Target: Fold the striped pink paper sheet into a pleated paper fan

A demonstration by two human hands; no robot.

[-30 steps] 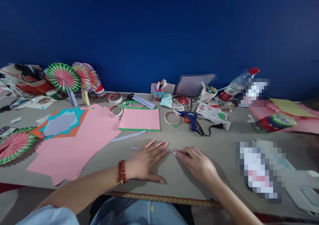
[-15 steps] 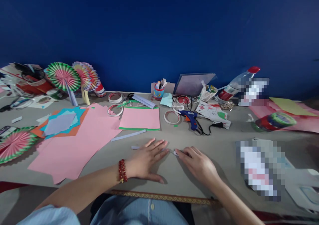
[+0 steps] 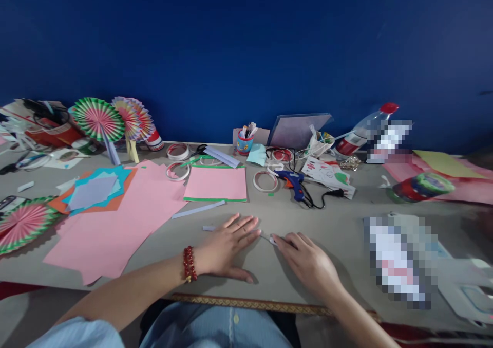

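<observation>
My left hand lies flat on the grey table with its fingers spread, over a narrow pale strip whose end shows at its left. Just right of those fingertips, my right hand has its fingers closed on a small whitish piece, too small to name. A thin line runs from that piece to under the left fingers. Beyond the hands lie a long lilac strip and a pink sheet with green edges.
Pink paper and paper fans are on the left. Tape rolls, a blue glue gun and a pen cup stand or lie behind. At right are a bottle and a jar.
My right hand has shifted slightly right and nearer to me with the small whitish piece, widening the gap to my left hand. The left hand has stayed in place.
</observation>
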